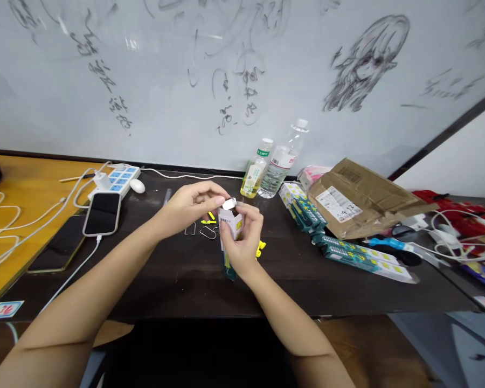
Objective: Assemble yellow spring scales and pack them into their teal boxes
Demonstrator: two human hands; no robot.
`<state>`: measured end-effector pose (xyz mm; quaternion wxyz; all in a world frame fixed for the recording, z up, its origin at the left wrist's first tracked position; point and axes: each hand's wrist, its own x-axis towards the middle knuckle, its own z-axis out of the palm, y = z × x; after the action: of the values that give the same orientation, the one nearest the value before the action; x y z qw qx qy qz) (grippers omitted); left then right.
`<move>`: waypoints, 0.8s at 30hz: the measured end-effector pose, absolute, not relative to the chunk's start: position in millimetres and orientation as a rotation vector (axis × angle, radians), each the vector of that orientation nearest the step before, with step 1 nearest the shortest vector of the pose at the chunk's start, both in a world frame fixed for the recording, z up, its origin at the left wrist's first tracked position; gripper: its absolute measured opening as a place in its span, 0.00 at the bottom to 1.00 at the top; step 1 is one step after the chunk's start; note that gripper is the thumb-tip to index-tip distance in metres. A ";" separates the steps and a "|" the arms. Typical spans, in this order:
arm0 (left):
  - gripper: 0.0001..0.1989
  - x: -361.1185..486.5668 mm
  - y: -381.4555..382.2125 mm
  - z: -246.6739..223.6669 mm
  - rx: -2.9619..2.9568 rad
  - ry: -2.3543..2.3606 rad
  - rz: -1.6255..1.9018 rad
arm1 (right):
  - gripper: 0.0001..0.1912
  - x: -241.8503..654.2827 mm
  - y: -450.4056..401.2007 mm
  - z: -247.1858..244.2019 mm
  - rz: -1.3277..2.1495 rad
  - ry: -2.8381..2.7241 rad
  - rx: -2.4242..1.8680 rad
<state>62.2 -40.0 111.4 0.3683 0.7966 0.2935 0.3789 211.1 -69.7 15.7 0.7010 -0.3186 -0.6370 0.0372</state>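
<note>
My right hand [246, 233] is wrapped around a small narrow carton [231, 220], white with yellow patches and a dark green lower end, held upright above the dark table. The carton's top is open, with a white flap showing. My left hand [196, 207] has thumb and index finger pinched at that flap; anything smaller between them is hidden. Behind and below lie bent metal wire hooks [208, 232] and small yellow plastic pieces [210, 218]. More yellow pieces [260, 248] lie beside my right hand, partly covered by it.
Two bottles [252, 175] stand against the whiteboard. Several green-and-white cartons [361, 256] and a brown parcel [355, 188] lie to the right. On the left are two phones [102, 214], a power strip [119, 180], a white mouse [137, 186] and loose cables.
</note>
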 end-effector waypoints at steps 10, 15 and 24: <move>0.11 50.8 -42.7 116.4 2.139 0.740 0.971 | 0.20 209.0 -72.4 20.2 -0.021 -1.533 -0.695; 0.08 43.6 -36.6 120.4 2.296 0.685 0.915 | 0.21 207.2 -75.1 21.1 -0.057 -1.605 -0.634; 0.07 35.8 -36.2 126.6 2.698 0.463 0.926 | 0.21 205.0 -73.6 17.0 -0.009 -1.642 -0.609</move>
<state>35.8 -36.2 126.6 0.1255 0.9263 0.1588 0.3179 205.0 -73.6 17.0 0.6403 -0.2672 -0.7201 -0.0037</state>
